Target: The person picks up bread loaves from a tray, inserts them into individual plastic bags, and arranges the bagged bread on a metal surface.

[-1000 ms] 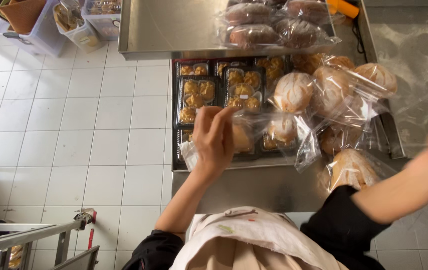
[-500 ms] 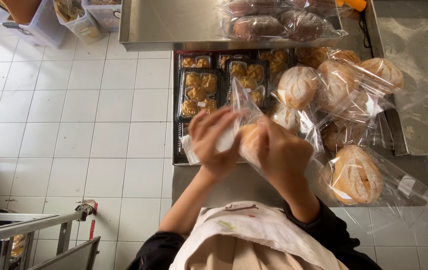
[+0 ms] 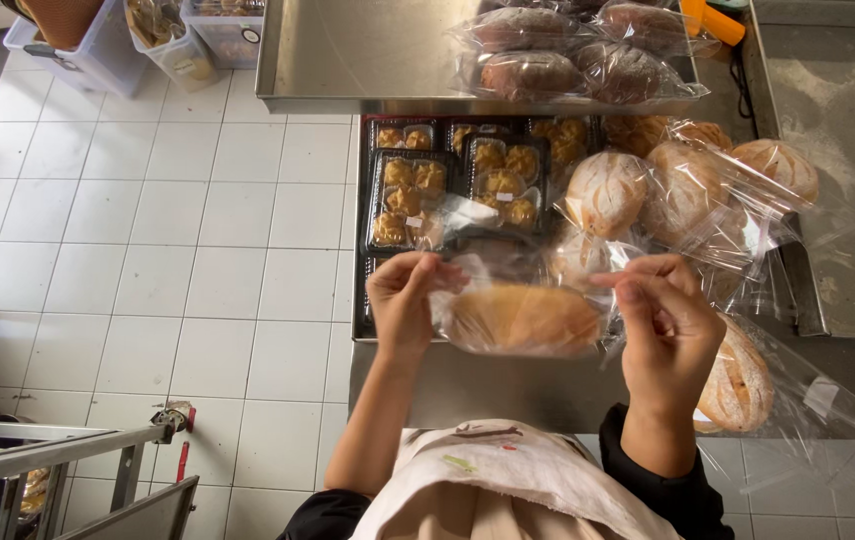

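My left hand (image 3: pixel 403 300) pinches the left end of a clear plastic bag holding a golden oblong bread loaf (image 3: pixel 523 318). My right hand (image 3: pixel 663 330) pinches the bag's right end. The loaf hangs level between both hands, above the edge of a steel counter (image 3: pixel 508 385). Behind it lie round crusty loaves in clear bags (image 3: pixel 608 190) and black trays of small golden pastries (image 3: pixel 408 195).
A steel shelf (image 3: pixel 348 50) above holds dark loaves in bags (image 3: pixel 533 70). Another bagged round loaf (image 3: pixel 738 380) lies at the right. A floury steel surface (image 3: pixel 848 150) is far right. Plastic bins (image 3: pixel 148 30) stand on the white tiled floor (image 3: pixel 148 250); a metal rack (image 3: pixel 68 470) is lower left.
My right hand came in from the right to meet the left. Both hands have spread apart, stretching the bag with the oblong loaf level between them.
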